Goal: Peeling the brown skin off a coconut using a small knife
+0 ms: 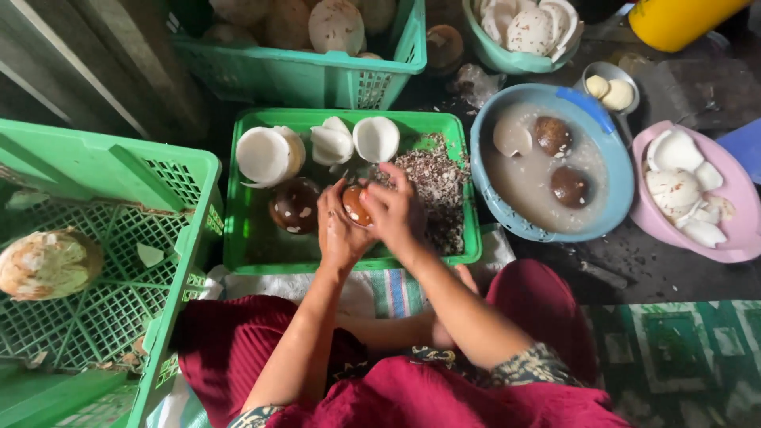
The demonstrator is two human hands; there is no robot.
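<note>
From the head camera, looking straight down: the person sits on the floor, and both hands meet over a shallow green tray (261, 257). The left hand (339, 230) cups a brown coconut piece (354, 204) from below, its fingers curled around it. The right hand (396, 210) closes over the same piece from the other side, fingers bent and pressing on its top edge. The piece hangs just above the tray's middle.

In the tray I count three white peeled coconut pieces (333, 141) along the far wall, one dark unpeeled coconut (294, 206) just left of the hands, and a heap of brown shavings (437, 186) on the right.

Beside the tray, to the right, a blue basin (618, 190) of cloudy water holds two brown coconuts and one pale piece. Further right, a pink bowl (741, 230) holds several white pieces. To the left, a large green crate (119, 170) holds one husky coconut (47, 264).
</note>
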